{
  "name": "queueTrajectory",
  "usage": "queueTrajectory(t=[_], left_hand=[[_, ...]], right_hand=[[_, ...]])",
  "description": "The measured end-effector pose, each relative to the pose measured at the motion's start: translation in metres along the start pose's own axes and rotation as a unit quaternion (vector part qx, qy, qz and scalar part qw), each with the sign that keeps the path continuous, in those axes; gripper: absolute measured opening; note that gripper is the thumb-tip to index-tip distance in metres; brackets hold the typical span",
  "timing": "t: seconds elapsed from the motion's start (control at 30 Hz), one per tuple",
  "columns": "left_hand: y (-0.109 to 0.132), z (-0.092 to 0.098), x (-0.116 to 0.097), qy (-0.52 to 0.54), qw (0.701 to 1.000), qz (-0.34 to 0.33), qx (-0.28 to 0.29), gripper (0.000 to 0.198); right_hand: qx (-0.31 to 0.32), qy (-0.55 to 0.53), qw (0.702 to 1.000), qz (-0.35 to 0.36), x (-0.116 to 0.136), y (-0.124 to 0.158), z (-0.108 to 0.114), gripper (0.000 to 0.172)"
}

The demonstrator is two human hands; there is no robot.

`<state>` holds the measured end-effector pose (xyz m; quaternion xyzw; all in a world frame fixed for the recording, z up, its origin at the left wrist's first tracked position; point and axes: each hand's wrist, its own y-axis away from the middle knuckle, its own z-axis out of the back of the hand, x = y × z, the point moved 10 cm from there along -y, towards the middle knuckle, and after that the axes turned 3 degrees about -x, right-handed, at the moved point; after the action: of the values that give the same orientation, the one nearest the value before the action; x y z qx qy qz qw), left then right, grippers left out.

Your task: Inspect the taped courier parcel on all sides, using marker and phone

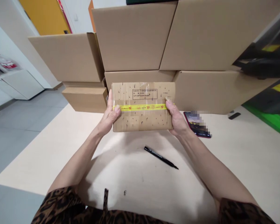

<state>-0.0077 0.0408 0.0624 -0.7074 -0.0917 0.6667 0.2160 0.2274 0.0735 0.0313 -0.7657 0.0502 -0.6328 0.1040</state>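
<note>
Between both hands, a small brown cardboard box (143, 119) is held up above the table, its printed face turned toward me. Yellow tape with red marks runs across its middle, and many short dark pen strokes dot the surface. My left hand (108, 116) grips the box's left edge, thumb on the front face near the tape. On the opposite edge, my right hand (176, 115) holds on with its thumb over the tape's right end. The fingers behind the box are hidden. Below it, a black marker (161, 157) lies uncapped on the table, tip toward the lower right.
Large cardboard boxes (133, 37) are stacked along the back of the pale table (49, 149). A phone (197, 126) lies right of the held box, with a small black object (234, 116) beyond it. Dark bags (263, 62) stand at the far right.
</note>
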Motion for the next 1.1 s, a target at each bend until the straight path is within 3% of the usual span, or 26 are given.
queueTrajectory(t=[0.17, 0.27, 0.37, 0.5, 0.6, 0.7, 0.77, 0.83, 0.9, 1.1], left_hand=[[0.001, -0.005, -0.006, -0.019, 0.996, -0.087, 0.005, 0.105], [0.004, 0.000, -0.013, -0.087, 0.987, -0.138, 0.002, 0.108], [0.002, 0.005, -0.013, -0.109, 0.985, -0.134, -0.024, 0.106], [-0.006, 0.016, 0.016, 0.013, 0.995, -0.008, -0.096, 0.094], [-0.005, 0.025, 0.052, 0.104, 0.974, 0.140, -0.146, 0.093], [-0.001, 0.031, 0.072, 0.131, 0.953, 0.236, -0.137, 0.091], [-0.001, 0.031, 0.073, 0.138, 0.952, 0.253, -0.099, 0.087], [-0.002, 0.027, 0.067, 0.142, 0.960, 0.234, -0.061, 0.085], [-0.003, 0.023, 0.059, 0.135, 0.969, 0.200, -0.045, 0.087], [0.002, 0.012, 0.044, 0.099, 0.984, 0.089, -0.120, 0.099]], right_hand=[[0.013, -0.099, 0.989, -0.109, -0.010, 0.002, -0.007, 0.059], [0.004, -0.128, 0.986, -0.108, -0.008, 0.001, -0.006, 0.062], [0.019, -0.124, 0.989, -0.079, 0.001, 0.000, -0.009, 0.070], [0.021, -0.091, 0.995, -0.030, 0.009, 0.002, -0.006, 0.074], [-0.019, -0.079, 0.997, 0.003, 0.009, 0.007, 0.007, 0.071], [0.028, -0.018, 0.996, 0.079, 0.018, 0.014, 0.003, 0.081], [0.077, 0.015, 0.989, 0.126, 0.025, 0.019, -0.005, 0.095], [0.083, 0.020, 0.985, 0.153, 0.030, 0.022, -0.006, 0.100], [0.052, 0.012, 0.985, 0.163, 0.035, 0.023, -0.003, 0.091], [-0.034, -0.038, 0.993, 0.106, 0.040, 0.016, 0.011, 0.062]])
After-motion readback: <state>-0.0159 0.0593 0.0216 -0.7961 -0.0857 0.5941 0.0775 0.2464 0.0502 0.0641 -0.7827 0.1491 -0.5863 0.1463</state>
